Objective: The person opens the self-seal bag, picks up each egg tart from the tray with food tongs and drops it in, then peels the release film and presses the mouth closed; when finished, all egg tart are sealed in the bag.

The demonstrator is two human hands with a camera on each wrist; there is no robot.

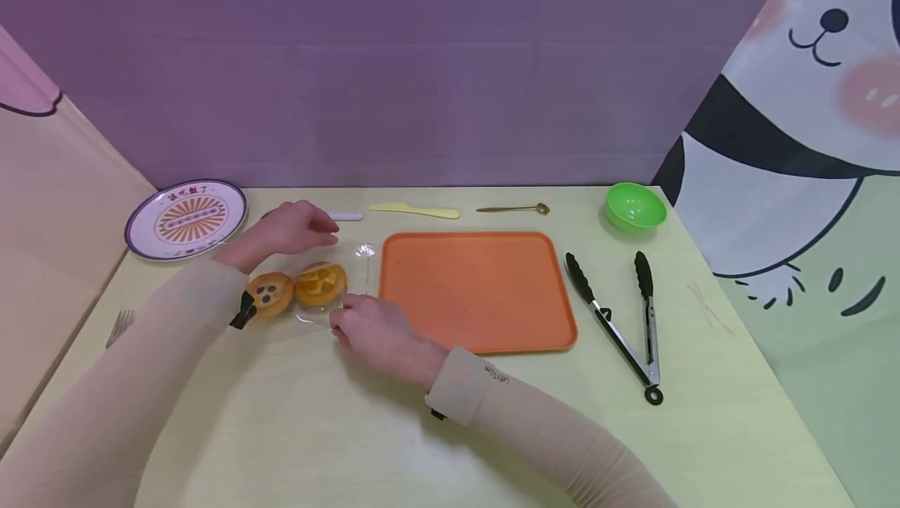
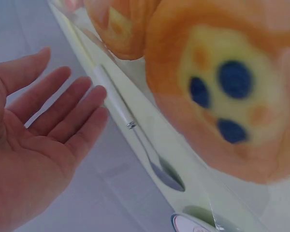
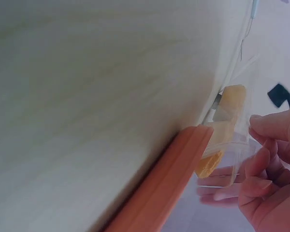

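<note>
Two round toy tarts lie by a transparent plastic bag: one with dark blue dots, one with yellow chunks. The bag's film covers at least part of them. My right hand pinches the bag's near right corner between thumb and curled fingers, beside the tray's left edge. Above the bag's far side, my left hand holds nothing, its fingers extended. In the left wrist view that hand shows an open palm, near a white-handled spoon.
An orange tray lies right of the bag. Open tongs and a green bowl are farther right. Along the back lie a yellow knife and a small gold spoon. At left are a plate and a fork.
</note>
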